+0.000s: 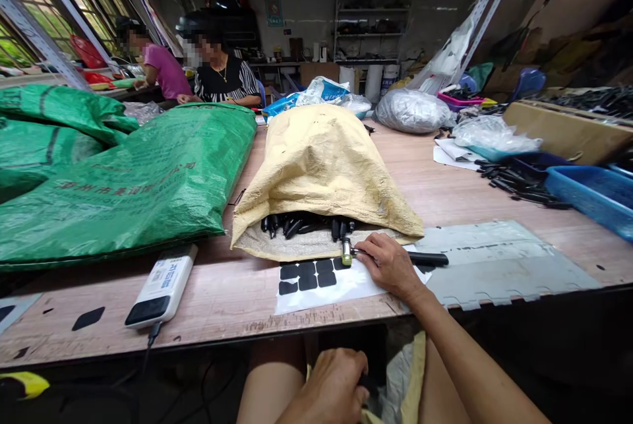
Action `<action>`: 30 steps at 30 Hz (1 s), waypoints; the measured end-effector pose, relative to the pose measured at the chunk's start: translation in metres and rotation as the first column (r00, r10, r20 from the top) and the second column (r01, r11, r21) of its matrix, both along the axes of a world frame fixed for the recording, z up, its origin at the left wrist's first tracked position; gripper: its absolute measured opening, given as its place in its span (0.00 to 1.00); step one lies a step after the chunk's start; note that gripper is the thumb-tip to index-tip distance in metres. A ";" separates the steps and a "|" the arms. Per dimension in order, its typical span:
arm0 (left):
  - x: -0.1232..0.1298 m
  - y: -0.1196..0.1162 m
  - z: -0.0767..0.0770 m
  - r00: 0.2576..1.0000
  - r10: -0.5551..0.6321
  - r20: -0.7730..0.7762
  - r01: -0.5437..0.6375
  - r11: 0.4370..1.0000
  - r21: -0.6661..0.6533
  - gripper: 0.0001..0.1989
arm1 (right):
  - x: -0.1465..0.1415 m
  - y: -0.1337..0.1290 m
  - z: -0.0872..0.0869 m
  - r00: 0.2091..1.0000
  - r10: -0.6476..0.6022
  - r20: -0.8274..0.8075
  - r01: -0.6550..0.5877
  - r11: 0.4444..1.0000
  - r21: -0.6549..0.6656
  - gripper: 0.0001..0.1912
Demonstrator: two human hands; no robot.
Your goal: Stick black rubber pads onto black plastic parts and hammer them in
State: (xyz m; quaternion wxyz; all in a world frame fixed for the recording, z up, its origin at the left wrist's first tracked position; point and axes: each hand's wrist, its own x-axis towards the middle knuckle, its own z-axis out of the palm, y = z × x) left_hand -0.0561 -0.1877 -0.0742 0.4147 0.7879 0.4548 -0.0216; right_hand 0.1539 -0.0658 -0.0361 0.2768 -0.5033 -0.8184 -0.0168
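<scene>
My right hand (388, 264) is closed around the neck of a small hammer (347, 251) on the table. Its head, with a yellowish face, points left, and the black handle sticks out to the right. Just behind lies a cream woven sack (321, 160), its mouth towards me, with several black handle-like pieces (297, 225) inside. Under the hammer head is a white sheet with black rounded stickers (307, 275). Below the table edge, my left hand (333, 381) is curled over my lap, around something dark that is mostly hidden. Pale sack material (403, 378) shows between my legs.
Green sacks (148, 180) fill the left of the table. A white power bank (162, 289) with a cable lies near the front edge. At right are a grey mat (509, 262), black pieces (524, 180) and a blue tray (593, 196). Two people sit farther back.
</scene>
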 end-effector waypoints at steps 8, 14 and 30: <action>0.001 0.003 0.007 0.996 -0.088 -0.005 0.087 0.996 -0.022 0.16 | -0.001 0.000 0.000 1.000 -0.011 0.005 0.011 1.000 -0.010 0.09; -0.033 0.084 0.085 0.951 0.113 0.288 -0.179 0.960 0.214 0.10 | -0.001 -0.001 0.000 1.000 -0.018 0.013 0.018 1.000 -0.021 0.09; -0.066 0.150 0.080 0.896 0.417 0.155 -0.401 0.608 0.685 0.04 | 0.000 0.000 0.001 1.000 0.001 -0.029 0.000 1.000 0.009 0.07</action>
